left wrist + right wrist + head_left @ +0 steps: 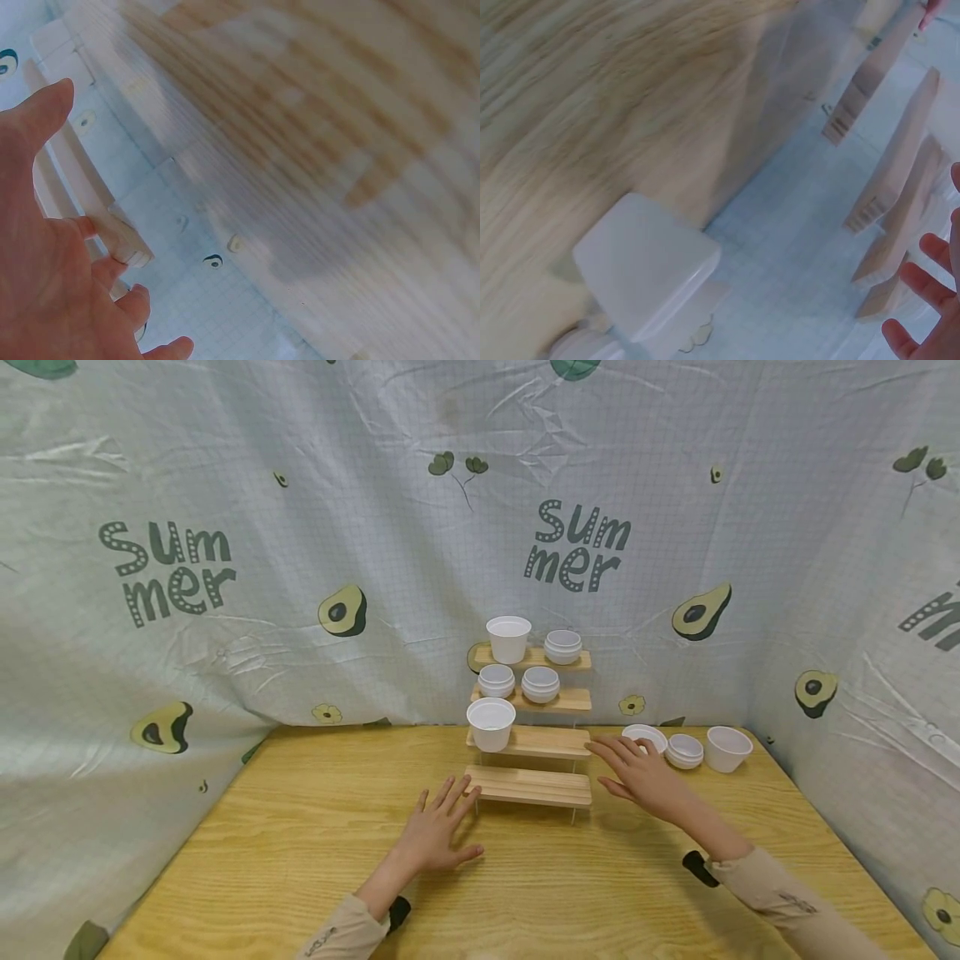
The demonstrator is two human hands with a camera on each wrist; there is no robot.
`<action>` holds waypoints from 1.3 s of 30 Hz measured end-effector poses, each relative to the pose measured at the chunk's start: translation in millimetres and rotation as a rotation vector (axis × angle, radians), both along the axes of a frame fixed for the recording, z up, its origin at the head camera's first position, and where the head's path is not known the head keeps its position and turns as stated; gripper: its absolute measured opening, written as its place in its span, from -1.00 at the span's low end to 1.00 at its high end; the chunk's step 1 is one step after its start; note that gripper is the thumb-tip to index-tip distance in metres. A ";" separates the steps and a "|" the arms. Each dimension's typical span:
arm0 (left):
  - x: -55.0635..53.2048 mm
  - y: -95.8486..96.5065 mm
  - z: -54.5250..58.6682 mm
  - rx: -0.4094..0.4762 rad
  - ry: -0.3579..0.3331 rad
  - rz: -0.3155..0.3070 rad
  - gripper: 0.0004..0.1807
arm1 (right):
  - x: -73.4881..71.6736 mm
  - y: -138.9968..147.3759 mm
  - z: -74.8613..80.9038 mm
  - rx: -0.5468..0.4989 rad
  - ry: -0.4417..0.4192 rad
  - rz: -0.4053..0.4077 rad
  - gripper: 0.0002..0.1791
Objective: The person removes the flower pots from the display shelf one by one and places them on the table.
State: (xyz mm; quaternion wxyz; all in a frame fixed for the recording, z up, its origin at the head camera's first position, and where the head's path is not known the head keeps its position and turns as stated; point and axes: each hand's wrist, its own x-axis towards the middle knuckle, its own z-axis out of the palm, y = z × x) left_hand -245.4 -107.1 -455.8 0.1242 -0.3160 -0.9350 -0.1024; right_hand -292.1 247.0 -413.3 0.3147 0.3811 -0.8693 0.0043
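Note:
A stepped wooden display stand (pixel 528 787) with several shelves stands at the back of the table. My left hand (pixel 435 835) is spread at the left end of the lowest shelf, fingertips at its edge; I cannot tell whether they touch. At the stand's right side, my right hand (pixel 637 774) reaches close to the end of the shelf above, fingers extended and holding nothing. That shelf bears a white tapered cup (pixel 491 727) at its left. Higher up are two squat white bowls (pixel 540 685), then a tall white cup (pixel 508 640) beside another squat bowl (pixel 563 647).
Right of the stand, a white container (pixel 645 735) is partly hidden by my right hand. Beside it are a squat white bowl (pixel 685 750) and a white tapered cup (pixel 728 749). A printed curtain (pixel 420 568) hangs behind and beside the wooden table (pixel 540 893).

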 end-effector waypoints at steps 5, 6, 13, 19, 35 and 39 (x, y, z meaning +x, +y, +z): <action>0.7 2.1 5.1 -0.046 -0.041 0.039 -0.15 | -1.9 -16.1 5.1 -0.020 -0.025 -0.007 -0.36; 0.6 2.7 5.9 -0.060 -0.051 0.049 -0.15 | -3.0 -19.7 5.8 -0.028 -0.024 -0.001 -0.36; 0.7 4.4 8.7 -0.090 -0.071 0.063 -0.15 | -13.8 -44.1 13.7 -0.059 0.005 0.039 -0.41; 0.0 5.3 8.6 -0.089 -0.079 0.068 -0.15 | -21.6 -61.3 18.9 -0.071 0.009 0.039 -0.37; -2.0 5.9 7.1 -0.075 -0.099 0.069 -0.15 | -34.6 -107.9 35.2 -0.182 -0.072 0.041 -0.37; -0.8 6.3 9.1 -0.073 -0.107 0.068 -0.15 | -37.3 -117.9 37.9 -0.187 -0.050 0.041 -0.35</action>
